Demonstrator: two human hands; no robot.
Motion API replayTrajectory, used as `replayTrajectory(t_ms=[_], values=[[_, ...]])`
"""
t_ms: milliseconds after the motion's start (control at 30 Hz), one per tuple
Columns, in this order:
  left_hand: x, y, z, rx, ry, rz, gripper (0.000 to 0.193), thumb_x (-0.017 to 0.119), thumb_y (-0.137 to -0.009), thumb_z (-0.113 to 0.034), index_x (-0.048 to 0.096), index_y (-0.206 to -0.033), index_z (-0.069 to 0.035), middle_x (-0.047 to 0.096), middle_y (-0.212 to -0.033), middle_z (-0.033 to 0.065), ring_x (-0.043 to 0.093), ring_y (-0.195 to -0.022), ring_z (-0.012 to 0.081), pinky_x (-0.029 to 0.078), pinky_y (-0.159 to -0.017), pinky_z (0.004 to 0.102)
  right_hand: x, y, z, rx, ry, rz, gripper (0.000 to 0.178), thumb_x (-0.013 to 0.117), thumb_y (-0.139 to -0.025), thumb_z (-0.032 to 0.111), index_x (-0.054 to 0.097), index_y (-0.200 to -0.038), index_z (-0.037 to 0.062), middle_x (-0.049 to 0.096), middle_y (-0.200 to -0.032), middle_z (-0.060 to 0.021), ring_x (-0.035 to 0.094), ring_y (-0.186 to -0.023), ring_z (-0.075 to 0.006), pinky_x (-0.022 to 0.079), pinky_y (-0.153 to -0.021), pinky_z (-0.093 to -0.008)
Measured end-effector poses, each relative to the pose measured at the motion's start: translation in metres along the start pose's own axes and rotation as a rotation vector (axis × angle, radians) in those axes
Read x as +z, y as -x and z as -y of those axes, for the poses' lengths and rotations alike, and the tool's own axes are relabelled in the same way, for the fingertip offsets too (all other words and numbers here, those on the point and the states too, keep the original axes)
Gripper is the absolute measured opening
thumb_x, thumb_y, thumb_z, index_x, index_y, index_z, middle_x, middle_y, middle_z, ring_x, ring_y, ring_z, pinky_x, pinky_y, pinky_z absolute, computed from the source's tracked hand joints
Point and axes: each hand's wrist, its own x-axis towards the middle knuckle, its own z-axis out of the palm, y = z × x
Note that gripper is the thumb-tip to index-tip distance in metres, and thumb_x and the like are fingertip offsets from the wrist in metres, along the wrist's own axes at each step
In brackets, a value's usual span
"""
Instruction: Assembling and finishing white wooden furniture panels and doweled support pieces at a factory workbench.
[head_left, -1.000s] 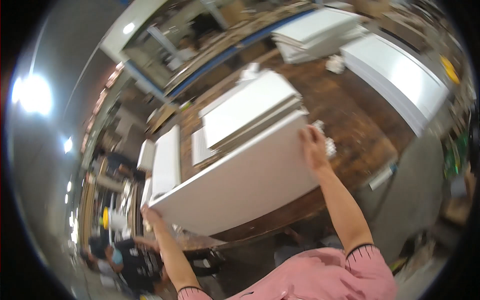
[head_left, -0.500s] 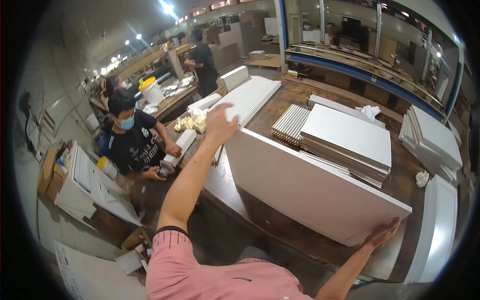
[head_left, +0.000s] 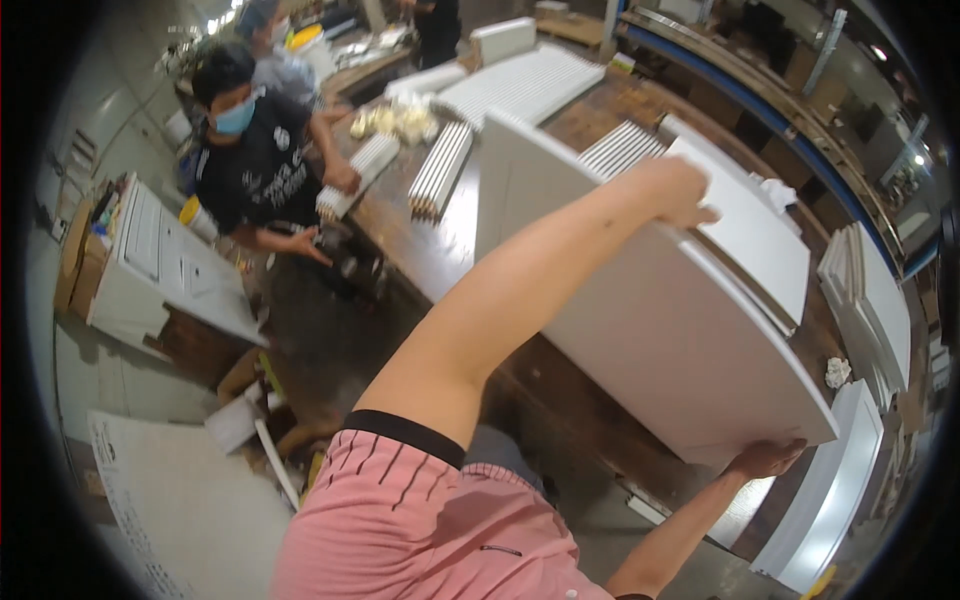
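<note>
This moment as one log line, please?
white board: on edge | left hand: at top edge | right hand: at right end

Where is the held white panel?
The panel is right of centre in the head view, nearer than the stacked boards, with right hand at its lower right corner.

The pink shirt (head_left: 430,540) has short, black-trimmed sleeves (head_left: 340,490) with dark strokes (head_left: 383,462).
</note>
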Motion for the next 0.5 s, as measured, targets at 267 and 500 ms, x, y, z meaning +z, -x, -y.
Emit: replayTrajectory(t_ms=[267,500], values=[[0.008,-0.055,0.007,0.032,0.074,-0.053,0.046,0.074,-0.081,-0.045,0.08,-0.114,-0.014,0.076,-0.121,0.0087,0.071,-0.114,0.0293,0.053,-0.092,0.0488,0.036,0.054,0.1,-0.057,-0.339,0.741,0.078,0.041,-0.106,0.059,0.053,-0.134,-0.0129,0.062,-0.132,-0.0267,0.06,-0.125,-0.0368,0.054,-0.103,-0.0528],[-0.007,-0.014,0.072,-0.109,0.102,-0.061,0.046,0.073,-0.083,-0.045,0.079,-0.117,-0.014,0.075,-0.123,0.0083,0.071,-0.115,0.0287,0.052,-0.093,0.0497,0.045,0.218,0.084,0.505,0.022,1.359,0.077,0.039,-0.106,0.057,0.053,-0.135,-0.0129,0.061,-0.134,-0.0264,0.059,-0.125,-0.0367,0.053,-0.104,-0.0515]])
